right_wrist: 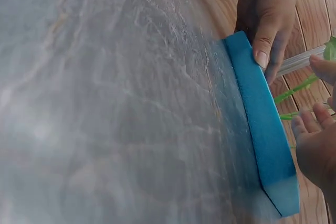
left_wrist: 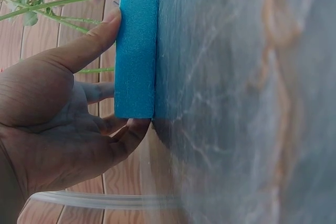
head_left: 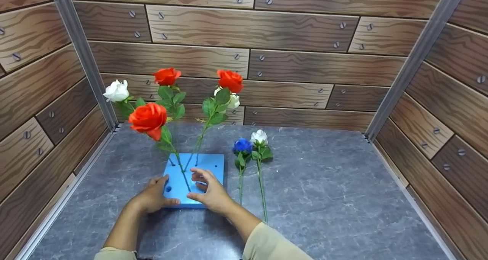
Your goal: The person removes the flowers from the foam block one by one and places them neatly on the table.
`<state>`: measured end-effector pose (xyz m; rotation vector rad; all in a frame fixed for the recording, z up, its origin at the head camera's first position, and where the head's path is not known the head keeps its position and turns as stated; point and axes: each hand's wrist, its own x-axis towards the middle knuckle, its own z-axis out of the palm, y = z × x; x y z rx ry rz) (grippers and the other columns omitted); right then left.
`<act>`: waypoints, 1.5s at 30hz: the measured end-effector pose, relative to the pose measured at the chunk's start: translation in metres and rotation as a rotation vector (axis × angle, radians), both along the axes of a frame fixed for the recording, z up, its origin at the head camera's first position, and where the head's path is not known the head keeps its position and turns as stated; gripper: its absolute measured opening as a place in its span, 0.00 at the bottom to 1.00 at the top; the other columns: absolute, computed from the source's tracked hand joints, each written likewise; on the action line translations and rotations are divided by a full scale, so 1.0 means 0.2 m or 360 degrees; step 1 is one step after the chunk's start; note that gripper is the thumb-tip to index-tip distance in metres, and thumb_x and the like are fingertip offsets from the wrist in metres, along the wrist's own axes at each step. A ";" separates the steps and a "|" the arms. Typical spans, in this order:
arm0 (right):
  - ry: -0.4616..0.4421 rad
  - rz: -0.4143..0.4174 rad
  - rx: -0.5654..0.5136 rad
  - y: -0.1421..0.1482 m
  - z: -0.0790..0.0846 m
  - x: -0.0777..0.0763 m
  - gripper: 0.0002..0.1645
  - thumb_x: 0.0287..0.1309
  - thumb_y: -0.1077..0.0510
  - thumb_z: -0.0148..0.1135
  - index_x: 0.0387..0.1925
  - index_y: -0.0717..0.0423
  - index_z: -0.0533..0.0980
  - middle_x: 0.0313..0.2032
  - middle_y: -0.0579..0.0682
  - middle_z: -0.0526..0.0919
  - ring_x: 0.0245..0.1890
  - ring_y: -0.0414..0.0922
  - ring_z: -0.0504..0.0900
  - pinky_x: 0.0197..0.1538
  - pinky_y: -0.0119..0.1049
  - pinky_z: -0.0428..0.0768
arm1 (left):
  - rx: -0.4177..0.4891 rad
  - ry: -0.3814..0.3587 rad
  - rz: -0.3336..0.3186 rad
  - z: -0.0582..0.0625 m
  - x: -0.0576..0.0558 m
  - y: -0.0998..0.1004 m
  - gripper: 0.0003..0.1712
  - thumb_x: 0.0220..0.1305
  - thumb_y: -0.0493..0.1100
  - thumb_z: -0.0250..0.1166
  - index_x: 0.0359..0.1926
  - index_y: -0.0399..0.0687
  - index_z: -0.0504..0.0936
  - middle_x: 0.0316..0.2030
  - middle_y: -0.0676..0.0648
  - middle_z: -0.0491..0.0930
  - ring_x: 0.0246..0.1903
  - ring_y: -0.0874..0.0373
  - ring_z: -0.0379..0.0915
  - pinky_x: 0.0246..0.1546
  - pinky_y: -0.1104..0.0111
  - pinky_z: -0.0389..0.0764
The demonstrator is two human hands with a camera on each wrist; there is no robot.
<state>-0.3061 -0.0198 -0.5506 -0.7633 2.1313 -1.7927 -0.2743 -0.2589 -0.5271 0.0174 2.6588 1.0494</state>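
Observation:
A blue block with holes in its top (head_left: 213, 159) lies flat on the table. Artificial roses stand in it: a front red rose (head_left: 148, 119), a back red rose (head_left: 166, 77), a right red rose (head_left: 230, 81), a white rose (head_left: 116, 91) at the left, and another white rose (head_left: 234, 101) partly hidden behind the right red one. My left hand (head_left: 152, 195) grips the block's near left corner, thumb along the front edge (left_wrist: 86, 43). Over the block, my right hand (head_left: 213, 193) is held with fingers spread and parted from the thumb, beside the front red rose's stem, pinching nothing.
To the right of the block, a blue rose (head_left: 242, 145) and a white rose (head_left: 259, 137) lie on the grey marbled table (head_left: 324, 183), their stems toward me. Wood-patterned panels (head_left: 244, 27) wall the back and both sides, with metal posts (head_left: 415, 65) at the corners.

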 end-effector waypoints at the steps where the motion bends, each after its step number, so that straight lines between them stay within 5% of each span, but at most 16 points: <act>1: 0.0011 0.0002 0.0002 -0.01 -0.01 0.00 0.44 0.68 0.62 0.75 0.80 0.48 0.67 0.72 0.60 0.72 0.77 0.53 0.73 0.80 0.47 0.73 | -0.0005 -0.0003 0.0001 0.00 0.00 0.00 0.68 0.65 0.59 0.79 0.86 0.31 0.48 0.80 0.20 0.50 0.79 0.19 0.51 0.75 0.29 0.65; 8: 0.0102 0.0024 0.0034 -0.05 -0.03 -0.02 0.43 0.69 0.64 0.73 0.80 0.52 0.67 0.70 0.57 0.73 0.76 0.53 0.74 0.79 0.43 0.75 | -0.0014 0.0012 -0.0002 -0.01 -0.01 0.01 0.68 0.64 0.57 0.81 0.86 0.31 0.49 0.80 0.20 0.51 0.79 0.19 0.52 0.74 0.29 0.66; 29: 0.0065 0.0004 0.0135 -0.09 -0.04 -0.06 0.32 0.72 0.62 0.71 0.74 0.52 0.75 0.66 0.54 0.81 0.69 0.53 0.83 0.70 0.36 0.82 | -0.0028 0.0005 0.0002 0.01 0.00 0.00 0.68 0.64 0.58 0.80 0.86 0.31 0.48 0.81 0.21 0.50 0.80 0.19 0.50 0.75 0.29 0.65; 38: 0.0190 -0.0101 0.0199 -0.11 -0.05 -0.04 0.14 0.74 0.62 0.67 0.57 0.56 0.86 0.55 0.53 0.92 0.55 0.42 0.91 0.56 0.28 0.86 | -0.0012 0.0010 -0.0005 0.00 0.00 -0.01 0.68 0.65 0.58 0.80 0.86 0.31 0.47 0.80 0.20 0.50 0.80 0.18 0.50 0.75 0.29 0.64; 45: 0.0281 -0.0159 0.0202 -0.12 -0.06 -0.04 0.09 0.74 0.61 0.68 0.50 0.53 0.90 0.50 0.50 0.94 0.50 0.38 0.92 0.51 0.25 0.86 | 0.0001 -0.0016 0.0015 0.00 0.01 -0.01 0.68 0.65 0.59 0.79 0.87 0.33 0.46 0.81 0.22 0.49 0.81 0.19 0.48 0.76 0.29 0.63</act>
